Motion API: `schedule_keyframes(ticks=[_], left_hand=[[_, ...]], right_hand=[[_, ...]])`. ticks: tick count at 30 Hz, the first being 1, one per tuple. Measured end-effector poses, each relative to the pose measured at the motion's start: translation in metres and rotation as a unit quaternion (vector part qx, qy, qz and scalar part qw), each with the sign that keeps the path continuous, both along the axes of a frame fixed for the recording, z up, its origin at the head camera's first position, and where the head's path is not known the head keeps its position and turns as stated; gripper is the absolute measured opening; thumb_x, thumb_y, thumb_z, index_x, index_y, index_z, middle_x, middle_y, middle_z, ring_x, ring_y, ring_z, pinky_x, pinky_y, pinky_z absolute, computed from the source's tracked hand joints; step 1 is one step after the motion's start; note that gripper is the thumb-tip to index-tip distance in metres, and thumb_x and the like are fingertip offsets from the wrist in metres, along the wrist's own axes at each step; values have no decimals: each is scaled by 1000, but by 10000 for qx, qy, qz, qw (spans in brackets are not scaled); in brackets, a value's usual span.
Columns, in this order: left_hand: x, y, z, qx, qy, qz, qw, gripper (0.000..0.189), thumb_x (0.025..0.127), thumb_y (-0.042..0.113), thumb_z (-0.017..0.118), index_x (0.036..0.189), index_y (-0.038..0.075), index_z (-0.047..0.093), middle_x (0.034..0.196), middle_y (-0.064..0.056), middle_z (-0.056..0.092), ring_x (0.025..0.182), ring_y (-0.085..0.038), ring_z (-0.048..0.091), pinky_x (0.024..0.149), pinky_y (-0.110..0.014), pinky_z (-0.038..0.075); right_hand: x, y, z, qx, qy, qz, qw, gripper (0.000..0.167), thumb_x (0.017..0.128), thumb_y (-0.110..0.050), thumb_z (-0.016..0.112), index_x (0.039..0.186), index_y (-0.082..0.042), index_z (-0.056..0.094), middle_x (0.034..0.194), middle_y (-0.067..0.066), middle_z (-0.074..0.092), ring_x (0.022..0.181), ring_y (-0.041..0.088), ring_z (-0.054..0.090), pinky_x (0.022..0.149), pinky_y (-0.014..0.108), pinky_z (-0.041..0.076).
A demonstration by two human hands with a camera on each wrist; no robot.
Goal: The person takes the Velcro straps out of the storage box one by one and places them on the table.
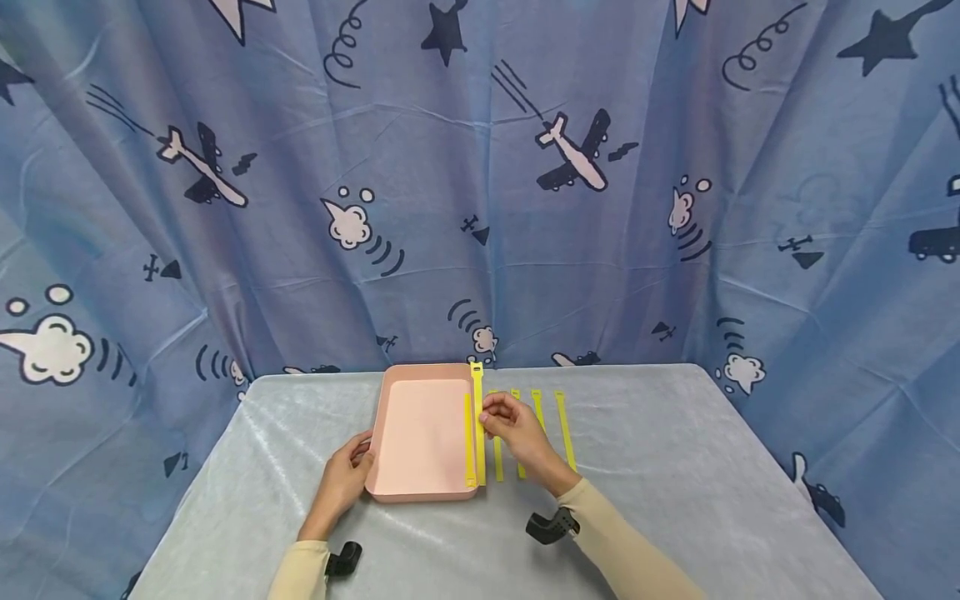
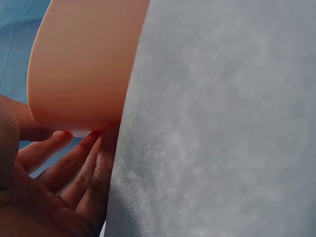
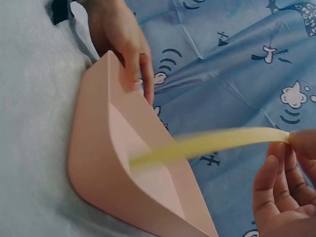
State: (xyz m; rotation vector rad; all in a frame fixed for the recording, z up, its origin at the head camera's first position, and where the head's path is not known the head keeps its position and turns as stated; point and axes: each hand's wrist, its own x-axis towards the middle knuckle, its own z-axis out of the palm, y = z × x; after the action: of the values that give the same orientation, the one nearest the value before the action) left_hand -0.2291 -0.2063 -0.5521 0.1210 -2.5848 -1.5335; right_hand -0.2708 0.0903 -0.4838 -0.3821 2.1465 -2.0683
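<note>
A pink tray lies on the table in the head view. My left hand holds its left side, with the thumb at the rim and the fingers against the outer wall in the left wrist view. Between thumb and fingers, my right hand pinches a yellow cable tie with a slotted head, at the tray's right edge. In the right wrist view this cable tie stretches over the tray and its far end is blurred. Another yellow cable tie lies inside the tray along its right side.
Several more yellow cable ties lie roughly side by side on the grey cloth-covered table, right of the tray, partly behind my right hand. A blue printed curtain hangs behind the table.
</note>
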Motion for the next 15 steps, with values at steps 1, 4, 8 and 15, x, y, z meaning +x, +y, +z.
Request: schedule_keyframes(ticks=[1, 4, 8, 15], left_hand=[[0, 0, 0, 0, 1, -4, 10000, 42, 98, 7, 55, 140, 3, 53, 126, -24, 64, 112, -33, 65, 92, -42, 55], [0, 0, 0, -13, 6, -17, 10000, 42, 98, 7, 54, 140, 3, 53, 127, -24, 64, 112, -33, 65, 91, -42, 55], [0, 0, -1, -38, 0, -15, 10000, 42, 98, 7, 54, 140, 3, 53, 126, -24, 64, 112, -33, 65, 92, -42, 55], [0, 0, -1, -11, -20, -8, 10000, 42, 98, 7, 54, 140, 3, 52, 127, -24, 64, 112, -33, 66, 93, -42, 55]], right_hand=[[0, 2, 0, -31, 32, -43, 10000, 22, 96, -8, 61, 115, 1, 56, 92, 5, 58, 80, 19, 57, 74, 29, 54], [-1, 10, 2, -116, 142, -89, 9998, 23, 96, -9, 61, 115, 3, 54, 90, 4, 58, 77, 14, 57, 72, 26, 53], [-1, 18, 1, -60, 160, -198, 9997, 23, 96, -9, 61, 114, 5, 54, 89, 3, 58, 75, 13, 56, 71, 27, 53], [-7, 32, -6, -8, 0, -600, 9982, 22, 95, -6, 63, 113, 4, 56, 87, -1, 60, 74, 10, 57, 70, 27, 54]])
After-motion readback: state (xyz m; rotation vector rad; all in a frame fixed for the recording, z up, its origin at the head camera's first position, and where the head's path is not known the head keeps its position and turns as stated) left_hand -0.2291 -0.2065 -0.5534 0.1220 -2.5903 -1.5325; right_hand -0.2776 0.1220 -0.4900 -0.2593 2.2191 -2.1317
